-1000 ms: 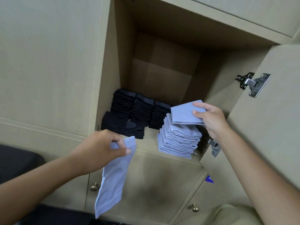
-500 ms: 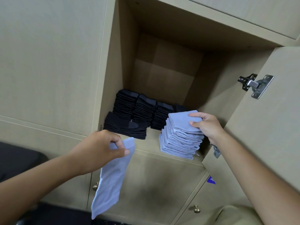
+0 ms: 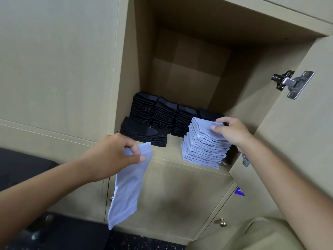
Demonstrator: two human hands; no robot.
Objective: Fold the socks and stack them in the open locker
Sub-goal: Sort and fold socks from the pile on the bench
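Just past the right hand's fingertips, four stacks of folded black socks [image 3: 163, 114] line the back of the open locker [image 3: 189, 65], with a lower black pile [image 3: 144, 132] lying in front of them, near the left hand's knuckles. The locker door [image 3: 297, 123] stands swung out beside the right wrist, a metal hinge [image 3: 292, 83] bolted high on it and a second hinge [image 3: 245, 160] low by the forearm. Below the shelf are closed cabinet doors with small brass knobs [image 3: 223, 222]; a blue-purple sticker [image 3: 239, 191] shows there, its marking too small to read. The right hand [image 3: 232, 131] reaches in palm down, thumb and fingers pinching the topmost folded sock [image 3: 203, 126] on the light blue sock stack [image 3: 203, 148] at the shelf's front. The left hand [image 3: 111, 156] is held out before the shelf edge, thumb and curled fingers pinching the cuff of an unfolded light blue sock [image 3: 128, 186], which hangs straight down from the fingers.
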